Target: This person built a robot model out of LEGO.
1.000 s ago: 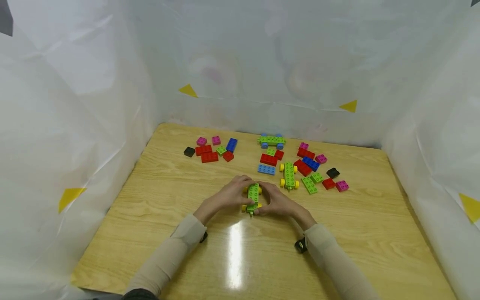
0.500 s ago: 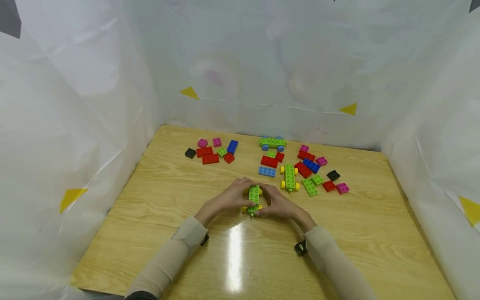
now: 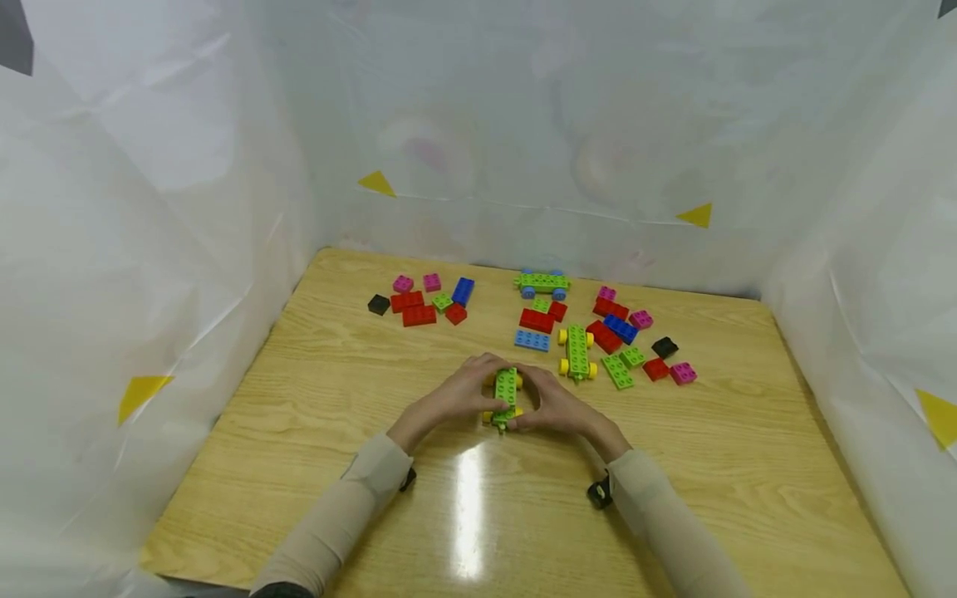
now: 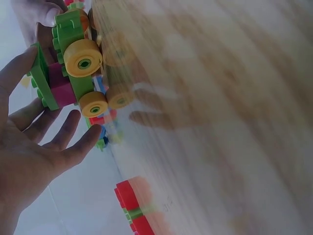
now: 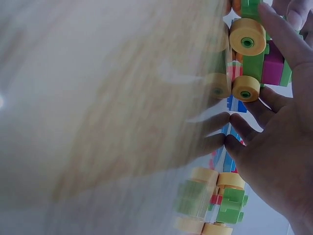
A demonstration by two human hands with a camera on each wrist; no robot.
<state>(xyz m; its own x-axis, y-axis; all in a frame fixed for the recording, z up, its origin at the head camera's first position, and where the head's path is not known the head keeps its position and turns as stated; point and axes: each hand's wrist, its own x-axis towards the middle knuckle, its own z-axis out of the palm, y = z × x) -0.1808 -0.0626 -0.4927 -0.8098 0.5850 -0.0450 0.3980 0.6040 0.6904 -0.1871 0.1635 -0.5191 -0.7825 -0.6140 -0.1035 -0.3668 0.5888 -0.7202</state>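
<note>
A toy car base (image 4: 80,84) of green with yellow wheels stands on the table between both hands. On it sits a magenta brick (image 4: 61,86), and above that a long green brick (image 3: 506,385), studs up. My left hand (image 3: 465,390) holds the green brick from the left, its thumb at the near part and its fingers toward the far end. From the right, my right hand (image 3: 557,404) holds the same brick, thumb near and forefinger far. The other fingers of each hand are spread beside the car. In the head view the magenta brick is hidden under the green one.
Right of the hands stands another yellow-wheeled green base (image 3: 577,352), and at the back a blue-wheeled one (image 3: 542,283). Loose bricks lie in groups, including a light blue brick (image 3: 532,340), a black brick (image 3: 379,305) and a red brick (image 3: 419,316). White sheeting (image 3: 478,124) encloses the table.
</note>
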